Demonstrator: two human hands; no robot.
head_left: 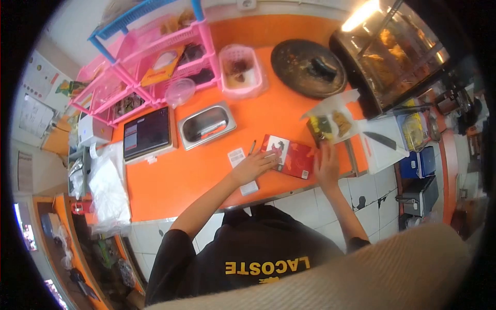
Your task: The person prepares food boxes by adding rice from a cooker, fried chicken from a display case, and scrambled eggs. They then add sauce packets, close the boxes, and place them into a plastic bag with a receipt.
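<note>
A red box with a white printed panel lies flat on the orange table. My left hand reaches over its left side, the fingers close together and pressed onto the white panel. A dark pen shows just beyond this hand, beside a small printed paper. At the right end of the box is my right hand, palm down with its fingers stretched and slightly apart. Just beyond its fingertips, an open white food container holds fried pieces and something green and yellow.
A tablet, a metal tray and a pink rack stand at left. Behind are a pink basket and stone mortar. A knife lies on a white board; a lit glass case stands at right.
</note>
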